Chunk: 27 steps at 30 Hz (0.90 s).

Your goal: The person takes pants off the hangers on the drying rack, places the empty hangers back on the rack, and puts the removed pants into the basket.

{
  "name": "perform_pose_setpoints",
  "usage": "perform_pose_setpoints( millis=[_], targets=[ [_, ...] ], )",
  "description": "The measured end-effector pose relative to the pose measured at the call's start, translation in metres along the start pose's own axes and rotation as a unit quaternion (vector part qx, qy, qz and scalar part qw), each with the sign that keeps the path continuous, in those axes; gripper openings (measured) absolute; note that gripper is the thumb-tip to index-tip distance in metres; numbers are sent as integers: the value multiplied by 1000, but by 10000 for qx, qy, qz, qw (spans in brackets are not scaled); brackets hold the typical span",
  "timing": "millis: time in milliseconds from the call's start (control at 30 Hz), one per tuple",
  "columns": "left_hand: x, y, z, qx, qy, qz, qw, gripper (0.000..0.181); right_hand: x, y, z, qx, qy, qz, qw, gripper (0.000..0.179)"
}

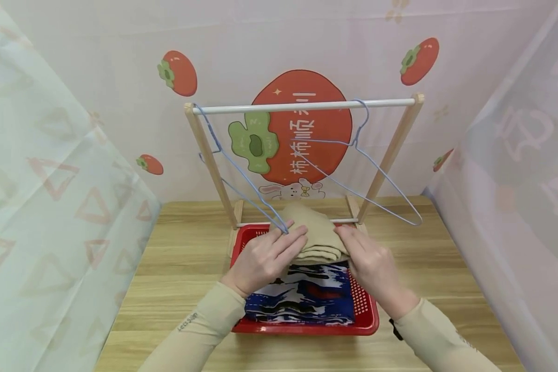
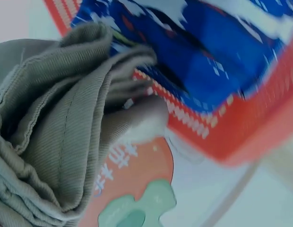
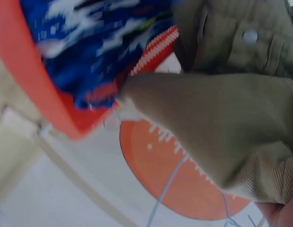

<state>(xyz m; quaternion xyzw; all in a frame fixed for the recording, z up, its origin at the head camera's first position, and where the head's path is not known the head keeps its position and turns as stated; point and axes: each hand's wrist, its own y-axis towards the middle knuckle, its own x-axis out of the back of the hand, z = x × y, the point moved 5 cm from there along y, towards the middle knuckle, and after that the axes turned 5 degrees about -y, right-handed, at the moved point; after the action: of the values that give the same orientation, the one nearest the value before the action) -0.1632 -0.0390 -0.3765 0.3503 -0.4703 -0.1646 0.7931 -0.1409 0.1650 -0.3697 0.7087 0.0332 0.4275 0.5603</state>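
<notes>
Folded khaki pants (image 1: 312, 225) are held between both hands over the far half of a red basket (image 1: 307, 329). My left hand (image 1: 265, 259) grips their left side, fingers lying across the top and the thumb hidden. At the right edge, my right hand (image 1: 371, 262) pinches the cloth. A button and waistband show on the pants (image 3: 217, 123) in the right wrist view; layered folds fill the left of the left wrist view. Beneath, in the basket, lies a folded blue, white and black patterned cloth (image 1: 302, 298).
Behind the basket stands a wooden rack with a white bar (image 1: 302, 107). Two blue wire hangers hang from it; the lower corner of the left hanger (image 1: 246, 170) overlaps my left fingers, and the right hanger (image 1: 355, 140) hangs beyond the right hand. Printed cloth walls (image 1: 507, 155) enclose the wooden table (image 1: 181, 289).
</notes>
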Motion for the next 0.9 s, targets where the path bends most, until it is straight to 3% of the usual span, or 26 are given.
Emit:
perform_pose_setpoints(
  millis=[100,200,500,600,767,900],
  targets=[
    [3,-1,5,-286,263,138,9991,32,4,12,-1,406,-218,-518,9976,26],
    [6,-1,12,-368,438,234,9981,34,6,22,-2,584,-291,-785,9948,23],
    [6,4,30,-296,718,0,9970,24,3,39,-15,588,-323,-912,9936,19],
    [3,7,37,-136,781,59,9968,22,0,43,-20,586,-349,-879,9938,19],
    [-4,8,48,440,797,425,9949,17,-4,49,-27,604,-368,-804,9942,20],
    [-6,13,54,841,703,444,9930,10,-9,53,-32,646,-373,-744,9944,21]
  ],
)
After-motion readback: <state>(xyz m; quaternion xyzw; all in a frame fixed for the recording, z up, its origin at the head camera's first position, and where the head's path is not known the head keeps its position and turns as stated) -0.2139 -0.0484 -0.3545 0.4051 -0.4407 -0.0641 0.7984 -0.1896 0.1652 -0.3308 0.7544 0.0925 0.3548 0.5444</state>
